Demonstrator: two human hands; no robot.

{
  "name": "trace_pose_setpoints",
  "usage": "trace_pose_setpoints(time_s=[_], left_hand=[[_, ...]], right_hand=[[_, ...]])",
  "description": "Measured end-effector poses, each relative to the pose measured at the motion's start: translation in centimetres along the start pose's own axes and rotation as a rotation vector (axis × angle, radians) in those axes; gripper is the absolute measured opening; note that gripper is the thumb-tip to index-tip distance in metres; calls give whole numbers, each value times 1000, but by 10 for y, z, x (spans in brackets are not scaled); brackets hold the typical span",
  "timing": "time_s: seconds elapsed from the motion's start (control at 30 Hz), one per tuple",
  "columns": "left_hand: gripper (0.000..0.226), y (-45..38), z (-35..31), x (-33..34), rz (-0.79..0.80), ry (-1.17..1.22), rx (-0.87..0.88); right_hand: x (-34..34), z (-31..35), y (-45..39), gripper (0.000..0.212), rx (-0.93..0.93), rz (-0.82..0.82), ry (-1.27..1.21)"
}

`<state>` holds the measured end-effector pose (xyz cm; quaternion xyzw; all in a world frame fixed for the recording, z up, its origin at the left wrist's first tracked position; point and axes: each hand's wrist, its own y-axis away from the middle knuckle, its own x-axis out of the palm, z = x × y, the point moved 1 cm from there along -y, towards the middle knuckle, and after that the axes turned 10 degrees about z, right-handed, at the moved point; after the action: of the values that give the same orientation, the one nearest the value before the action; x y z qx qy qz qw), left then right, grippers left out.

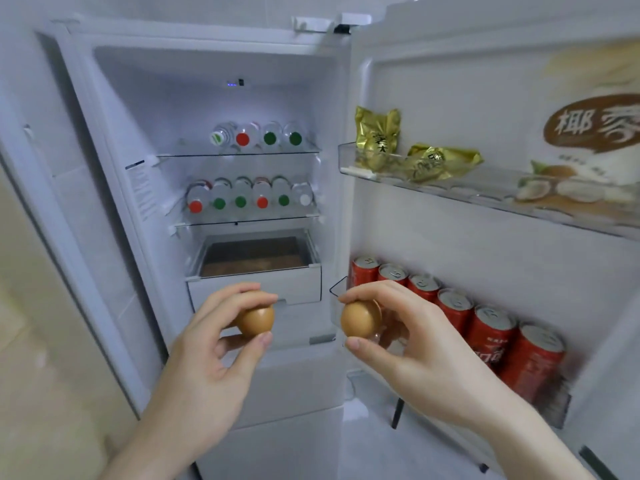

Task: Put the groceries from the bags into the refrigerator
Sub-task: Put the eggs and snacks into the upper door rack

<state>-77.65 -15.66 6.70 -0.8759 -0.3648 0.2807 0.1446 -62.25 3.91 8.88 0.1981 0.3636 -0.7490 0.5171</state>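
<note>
Hands (304, 344) around brown eggs (256, 319)

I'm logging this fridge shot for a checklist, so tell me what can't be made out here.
Head view only:
- Drawer contents: only a dark blur shows through the top.
- Coconut carton: cut off by the right edge, blurred.
- Gold packets: print too small to read.
- Last red can: blurred; whether more follow is hidden.
- Grocery bags: out of view.
- Left egg and right egg: far sides covered by the left hand and right hand.
</note>
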Motion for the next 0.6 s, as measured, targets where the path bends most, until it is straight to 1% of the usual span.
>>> trace_pose_setpoints(time_s=[0.2,0.4,0.5,0.6], left_hand=[[47,-52,-22,2,109,-10,163],[42,-123,-54,7,159,-71,336],[38,-163,-72,10,173,-114,383],[35,-202,-85,14,207,-148,399]], right_hand=[[-47,22,-4,35,22,-77,91],[-112,43,-28,34,1,-184,340],[-140,48,-43,31,30,-239,442],[-160,51,-57,31,73,-253,509]])
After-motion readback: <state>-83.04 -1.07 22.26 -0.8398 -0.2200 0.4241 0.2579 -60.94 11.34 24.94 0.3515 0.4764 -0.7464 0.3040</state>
